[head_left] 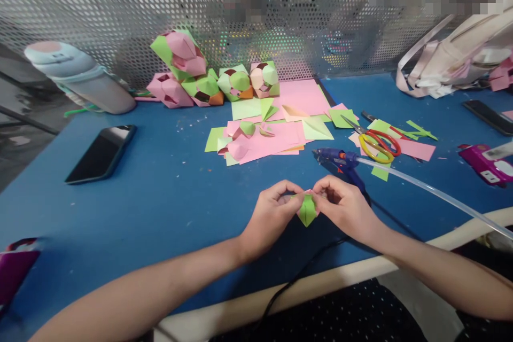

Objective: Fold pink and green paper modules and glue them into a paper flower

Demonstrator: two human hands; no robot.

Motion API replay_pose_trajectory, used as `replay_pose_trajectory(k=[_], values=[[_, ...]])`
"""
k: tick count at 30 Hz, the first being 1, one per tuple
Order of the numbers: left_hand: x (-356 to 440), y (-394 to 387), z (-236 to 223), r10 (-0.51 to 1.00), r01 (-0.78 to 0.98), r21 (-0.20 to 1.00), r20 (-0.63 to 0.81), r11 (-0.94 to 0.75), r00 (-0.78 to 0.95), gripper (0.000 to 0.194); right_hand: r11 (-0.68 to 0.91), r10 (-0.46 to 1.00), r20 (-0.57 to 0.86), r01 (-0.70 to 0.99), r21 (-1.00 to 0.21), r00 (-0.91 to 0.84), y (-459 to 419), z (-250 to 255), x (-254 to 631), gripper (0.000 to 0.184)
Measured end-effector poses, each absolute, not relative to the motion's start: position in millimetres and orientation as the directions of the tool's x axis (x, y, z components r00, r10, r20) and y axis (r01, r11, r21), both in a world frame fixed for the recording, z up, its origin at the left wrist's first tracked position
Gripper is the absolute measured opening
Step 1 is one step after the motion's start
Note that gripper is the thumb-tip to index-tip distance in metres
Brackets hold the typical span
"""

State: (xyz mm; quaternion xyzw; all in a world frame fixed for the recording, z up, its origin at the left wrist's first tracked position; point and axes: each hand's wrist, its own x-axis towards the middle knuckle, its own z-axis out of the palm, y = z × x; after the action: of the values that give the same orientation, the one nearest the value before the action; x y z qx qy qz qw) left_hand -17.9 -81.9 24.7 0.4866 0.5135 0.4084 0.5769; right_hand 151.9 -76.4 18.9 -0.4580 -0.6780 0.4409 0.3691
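Between my two hands is a small folded paper piece point(307, 211), green in front with pink showing at its edges. My left hand point(276, 208) pinches its left side between thumb and fingers. On the opposite side my right hand point(340, 206) grips it the same way, and the fingertips partly cover the upper part. A blue glue gun point(339, 158) with a long clear glue stick point(433, 191) lies just beyond my right hand. Farther off, folded pieces rest on a pile of pink and green paper sheets point(272, 141).
Finished-looking paper balls point(200, 85) stand along the perforated metal screen point(160, 5). Scissors point(377, 144) lie among paper scraps on the right. A phone point(102, 154) and a bottle point(86, 77) are at left. A black cord point(304, 270) crosses the table's front edge.
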Motion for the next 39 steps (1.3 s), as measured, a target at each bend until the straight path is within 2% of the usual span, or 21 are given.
replay_pose_trajectory(k=[3,8,12,17,21,23,28,34,39], values=[[-18.1,-81.6,23.3,0.973,0.022,0.98,-0.197,0.196,0.121,0.008,0.228,0.942,0.127,0.316,-0.921,-0.31,-77.3,19.3,152.5,0.003],[-18.8,-81.3,24.5,0.967,0.046,0.977,-0.215,0.21,0.138,0.007,0.365,0.902,0.231,0.357,-0.86,-0.365,-77.2,20.8,155.1,0.013],[-19.3,-81.4,25.3,0.964,0.062,0.974,-0.226,0.219,0.142,0.007,0.459,0.855,0.296,0.352,-0.816,-0.426,-76.9,24.6,156.8,0.011],[-18.8,-81.5,27.2,0.962,0.053,0.977,-0.215,0.209,0.168,0.009,0.4,0.883,0.248,0.364,-0.841,-0.398,-77.3,26.4,155.4,0.012],[-19.4,-81.9,29.7,0.963,0.073,0.979,-0.203,0.193,0.179,0.01,0.297,0.93,0.173,0.384,-0.874,-0.324,-77.5,26.0,153.1,0.003],[-20.1,-82.3,29.6,0.96,0.071,0.98,-0.198,0.188,0.198,0.01,0.286,0.931,0.158,0.389,-0.876,-0.33,-77.7,27.1,152.7,0.005],[-21.3,-83.3,24.6,0.944,0.048,0.984,-0.18,0.174,0.276,0.011,0.343,0.921,0.206,0.44,-0.83,-0.331,-78.6,27.5,153.3,0.013],[-22.9,-82.6,25.7,0.958,0.184,0.982,-0.019,-0.035,0.287,0.014,0.496,0.856,0.353,0.41,-0.765,-0.377,-80.3,20.4,154.7,0.015],[-23.5,-82.9,30.3,0.957,0.125,0.992,-0.006,-0.032,0.292,0.015,0.508,0.839,0.355,0.363,-0.781,-0.411,-80.8,24.3,158.4,0.018]])
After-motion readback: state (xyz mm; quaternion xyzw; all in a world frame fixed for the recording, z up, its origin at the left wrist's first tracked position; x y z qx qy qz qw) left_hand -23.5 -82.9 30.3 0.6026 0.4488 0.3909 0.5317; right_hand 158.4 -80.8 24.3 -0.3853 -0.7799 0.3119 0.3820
